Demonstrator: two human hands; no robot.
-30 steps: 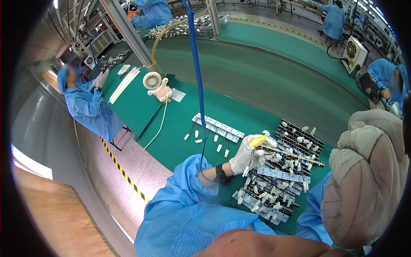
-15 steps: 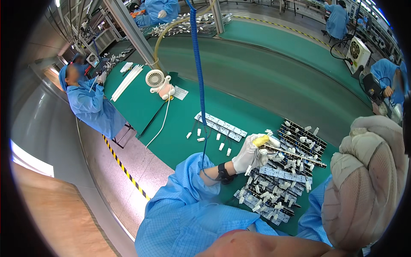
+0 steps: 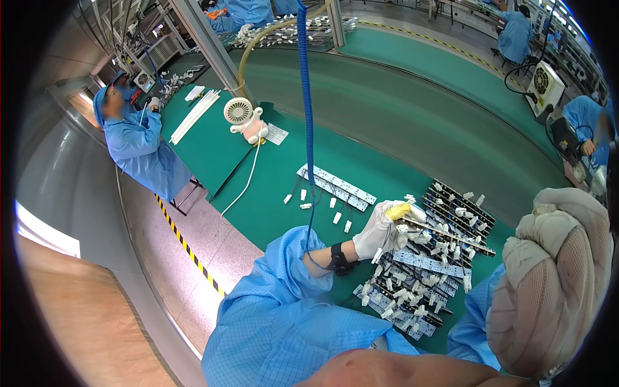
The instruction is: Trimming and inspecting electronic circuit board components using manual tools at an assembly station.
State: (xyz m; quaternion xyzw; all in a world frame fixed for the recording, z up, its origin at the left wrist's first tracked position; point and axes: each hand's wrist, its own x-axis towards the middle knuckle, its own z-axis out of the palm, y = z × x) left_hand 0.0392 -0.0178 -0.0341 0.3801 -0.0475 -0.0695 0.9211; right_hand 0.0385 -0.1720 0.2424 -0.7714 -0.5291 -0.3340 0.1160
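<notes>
1. The left hand (image 3: 382,230), in a white glove with yellow fingertips, sits right of the frame's centre. It is closed around one end of a long thin circuit strip (image 3: 451,236), pinching it between thumb and fingers. A black wrist strap (image 3: 338,258) circles the forearm, and a blue coiled cord (image 3: 305,97) rises from it to the top of the frame.
2. The right hand (image 3: 548,284) fills the lower right of the frame in a cream knit glove. Only its back shows, so I cannot tell how far it is open or whether it holds anything.
3. The strip slants down to the right above a heap of dark strips with white connectors (image 3: 416,284), lying on the green table (image 3: 271,193).
4. The strip looks light, narrow and somewhat springy, and probably fragile where the small white parts sit. The bare edges near an end seem the safest place to take it.
5. Loose white connectors (image 3: 335,218) lie left of the hand, beside a pale strip (image 3: 335,186). A small white fan (image 3: 240,115) stands toward the upper left, near a co-worker in blue (image 3: 138,145).
</notes>
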